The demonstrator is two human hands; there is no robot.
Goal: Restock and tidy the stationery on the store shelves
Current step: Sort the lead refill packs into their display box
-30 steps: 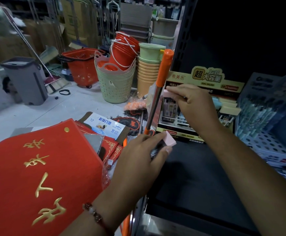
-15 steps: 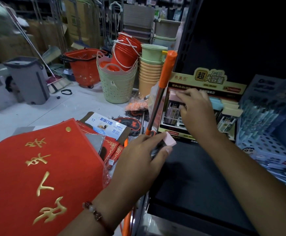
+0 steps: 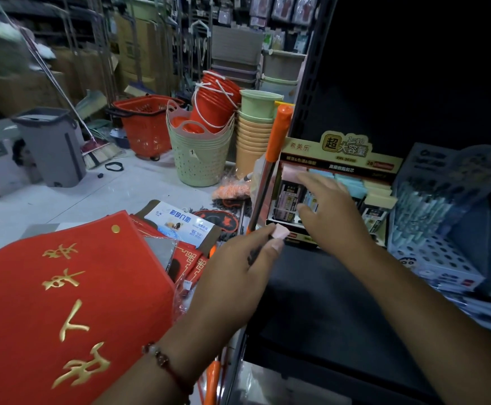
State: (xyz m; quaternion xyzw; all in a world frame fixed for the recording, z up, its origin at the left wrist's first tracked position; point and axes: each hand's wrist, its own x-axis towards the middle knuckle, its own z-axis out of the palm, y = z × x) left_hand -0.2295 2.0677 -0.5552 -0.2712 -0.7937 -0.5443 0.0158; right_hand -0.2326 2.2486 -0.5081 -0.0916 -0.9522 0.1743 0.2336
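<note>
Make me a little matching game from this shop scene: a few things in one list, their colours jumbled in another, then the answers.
Things:
1. small box in the left hand
2. shopping basket on the floor
3. stack of perforated laundry baskets
4. lidded bin at the left

Colours:
A. grey
B. pale green
C. pink
D. red

Pairs: 1-C, 2-D, 3-B, 4-A

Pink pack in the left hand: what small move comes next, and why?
Probably pass the pink pack to the right hand and slot it into the display box. The right hand looks empty and open in front of the box, whose top row already holds a pink pack at its left end.
</note>
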